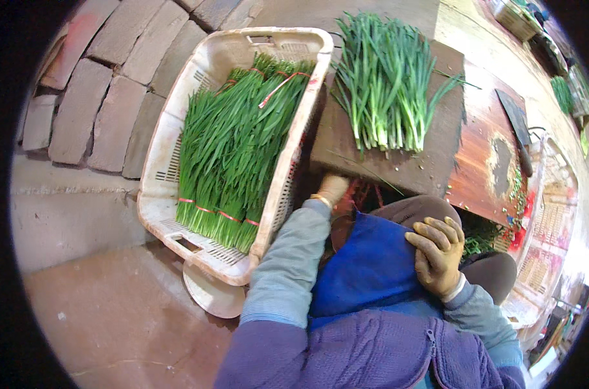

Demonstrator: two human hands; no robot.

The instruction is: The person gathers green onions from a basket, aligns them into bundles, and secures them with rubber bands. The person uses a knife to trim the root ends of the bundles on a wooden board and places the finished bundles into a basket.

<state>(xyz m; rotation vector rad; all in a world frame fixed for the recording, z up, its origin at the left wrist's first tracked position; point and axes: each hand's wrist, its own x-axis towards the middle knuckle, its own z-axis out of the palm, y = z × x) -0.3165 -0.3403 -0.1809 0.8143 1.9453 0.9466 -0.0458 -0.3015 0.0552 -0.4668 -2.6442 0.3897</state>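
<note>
My left hand [334,188], gloved, reaches under the near left edge of a brown-topped work surface [391,167], beside some red strands; its fingertips are hidden. My right hand [438,253], in a yellowish glove, rests on my knee by the blue apron [372,262], fingers a little apart and holding nothing. A loose pile of Chinese chives [387,82] lies on the surface, pale cut ends towards me. At the left, a white plastic basket [153,165] holds several chive bundles [241,155] tied with red bands.
A wooden board [484,170] with green scraps lies to the right, bearing a cleaver [515,121]. Beyond it stands another plastic crate [542,228]. Concrete blocks [80,112] are at the upper left. A round white stool seat [212,291] shows below the basket.
</note>
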